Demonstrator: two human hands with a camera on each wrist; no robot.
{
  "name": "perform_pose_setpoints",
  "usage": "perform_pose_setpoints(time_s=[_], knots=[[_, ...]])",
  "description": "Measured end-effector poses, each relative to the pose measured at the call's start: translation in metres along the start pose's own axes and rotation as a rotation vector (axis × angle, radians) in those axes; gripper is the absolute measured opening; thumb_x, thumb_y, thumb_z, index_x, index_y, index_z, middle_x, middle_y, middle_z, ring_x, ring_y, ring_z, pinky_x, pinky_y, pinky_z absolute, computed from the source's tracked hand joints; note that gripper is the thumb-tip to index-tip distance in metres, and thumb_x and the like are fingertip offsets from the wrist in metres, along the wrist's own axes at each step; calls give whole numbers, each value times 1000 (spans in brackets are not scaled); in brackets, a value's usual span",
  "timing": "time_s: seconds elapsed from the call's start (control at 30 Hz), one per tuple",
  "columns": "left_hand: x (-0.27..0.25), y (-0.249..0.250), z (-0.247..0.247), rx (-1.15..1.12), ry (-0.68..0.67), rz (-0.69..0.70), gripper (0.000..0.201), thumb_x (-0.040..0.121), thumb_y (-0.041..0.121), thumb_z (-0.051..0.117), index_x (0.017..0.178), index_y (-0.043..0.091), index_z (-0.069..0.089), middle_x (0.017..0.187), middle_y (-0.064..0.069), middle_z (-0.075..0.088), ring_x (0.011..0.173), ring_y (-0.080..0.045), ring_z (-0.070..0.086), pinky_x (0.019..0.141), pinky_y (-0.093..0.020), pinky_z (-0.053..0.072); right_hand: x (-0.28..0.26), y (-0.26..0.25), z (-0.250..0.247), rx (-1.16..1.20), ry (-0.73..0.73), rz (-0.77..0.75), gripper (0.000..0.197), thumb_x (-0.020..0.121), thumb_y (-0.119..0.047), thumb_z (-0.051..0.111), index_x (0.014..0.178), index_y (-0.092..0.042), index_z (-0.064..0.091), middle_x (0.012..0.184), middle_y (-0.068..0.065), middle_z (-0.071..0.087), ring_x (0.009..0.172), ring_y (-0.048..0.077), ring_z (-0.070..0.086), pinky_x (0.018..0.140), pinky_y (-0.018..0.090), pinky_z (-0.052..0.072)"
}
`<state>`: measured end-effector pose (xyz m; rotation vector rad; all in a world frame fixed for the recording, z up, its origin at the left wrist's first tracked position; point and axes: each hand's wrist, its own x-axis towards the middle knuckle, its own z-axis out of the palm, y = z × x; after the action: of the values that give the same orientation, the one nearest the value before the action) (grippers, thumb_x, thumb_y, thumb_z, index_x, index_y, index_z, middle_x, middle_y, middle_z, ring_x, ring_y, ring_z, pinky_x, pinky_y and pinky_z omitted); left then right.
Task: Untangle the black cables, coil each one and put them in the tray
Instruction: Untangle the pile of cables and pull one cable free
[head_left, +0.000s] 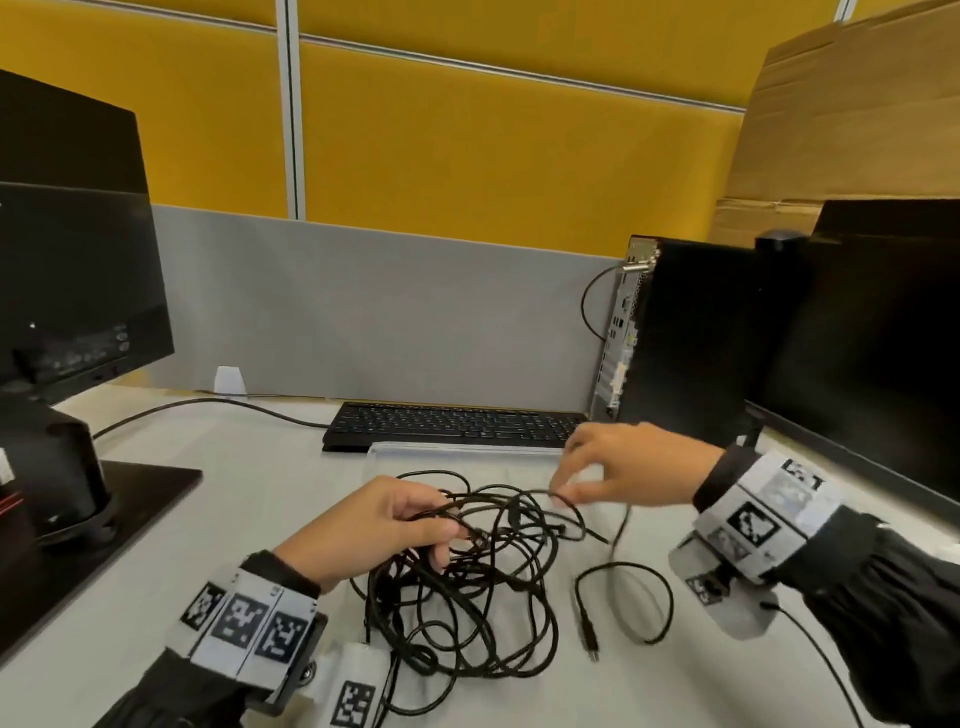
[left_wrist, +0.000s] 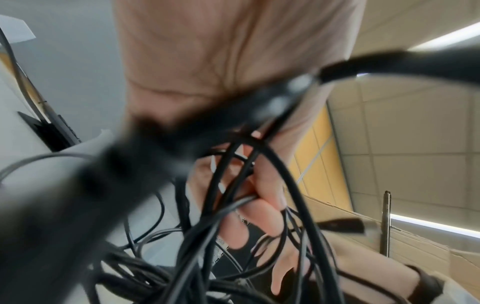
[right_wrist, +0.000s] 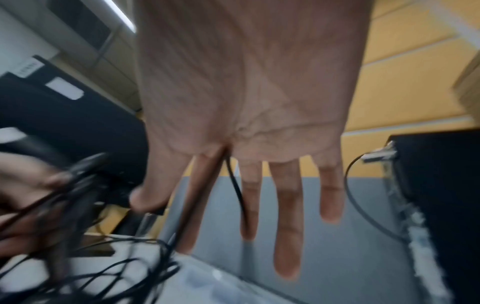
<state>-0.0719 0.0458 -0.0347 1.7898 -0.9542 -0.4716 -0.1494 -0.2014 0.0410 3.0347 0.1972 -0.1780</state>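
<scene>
Left hand (head_left: 379, 525) gripping several strands of the tangle (head_left: 467, 582) on the table (head_left: 249, 499), right hand (head_left: 623, 467) pinching one strand just beyond, tray (head_left: 467, 451) behind both: likely knot tightening, or tangle dragged, if pulled hard.

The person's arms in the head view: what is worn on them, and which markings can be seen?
Both hands, left hand and right hand, are bare. The arms wear black sleeves gathered at the cuffs. Each wrist carries a white band with black-and-white square code markers and a small camera unit; a thin black wire leaves the right unit.
</scene>
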Motion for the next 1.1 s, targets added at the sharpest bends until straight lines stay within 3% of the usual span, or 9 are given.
perform_pose_setpoints(time_s=[0.13,0.3,0.47,0.57,0.73,0.8,0.9,0.97,1.1], knots=[[-2,3,0,-82,79,11,20,91,13,58,79,16,73,71,-7,70,90,-18,68,87,-16,46,4,-9,22,228,-69,-89,21,97,-37,43,96,-41,64,98,-15,53,92,8,49,89,26,41],[0,0,-1,-93,121,-1,16,91,15,58,91,4,70,69,-6,69,78,-14,67,91,-23,46,-6,-12,25,548,146,-105,31,100,-33,35,82,-37,60,92,-15,55,88,-5,50,82,11,38],[0,0,0,-85,141,-16,17,91,17,58,87,7,72,73,-6,71,87,-12,68,85,-16,43,-7,-17,28,125,374,25,19,93,-45,40,78,-41,52,112,-18,30,102,4,24,89,28,25],[-1,2,-1,-75,97,-39,18,91,21,56,86,16,72,81,-6,73,89,-11,67,82,-12,43,-3,-25,25,118,596,-28,26,97,-42,38,86,-28,57,97,-13,39,90,7,32,80,27,19],[-2,-1,-12,39,291,15,17,91,28,55,90,29,72,92,12,71,88,0,62,83,-18,44,3,-23,31,170,609,4,20,98,-30,41,95,-19,58,90,-4,42,84,12,37,77,26,24],[-4,-1,-17,126,335,17,16,91,27,57,84,32,71,86,11,68,78,-7,59,76,-21,45,3,-19,39,108,650,24,17,95,-29,48,91,-20,61,89,-6,42,85,13,34,75,29,23],[-9,2,-16,133,39,-89,22,90,3,51,92,20,64,81,4,66,63,-11,58,60,-22,47,-1,-12,45,28,633,43,14,94,-29,50,88,-24,62,87,-11,42,85,10,33,76,30,20],[-10,4,-10,214,-195,-156,24,86,-2,51,99,16,58,91,2,67,74,-5,65,69,-22,52,-5,-10,43,107,495,27,15,98,-31,43,86,-31,53,83,-14,45,82,7,39,78,25,22],[-3,5,4,508,-237,-118,24,78,17,73,94,26,58,106,7,64,78,8,59,77,-17,50,-12,-12,40,256,383,-48,15,99,-26,43,93,-35,54,73,-18,49,72,-3,46,68,12,35]])
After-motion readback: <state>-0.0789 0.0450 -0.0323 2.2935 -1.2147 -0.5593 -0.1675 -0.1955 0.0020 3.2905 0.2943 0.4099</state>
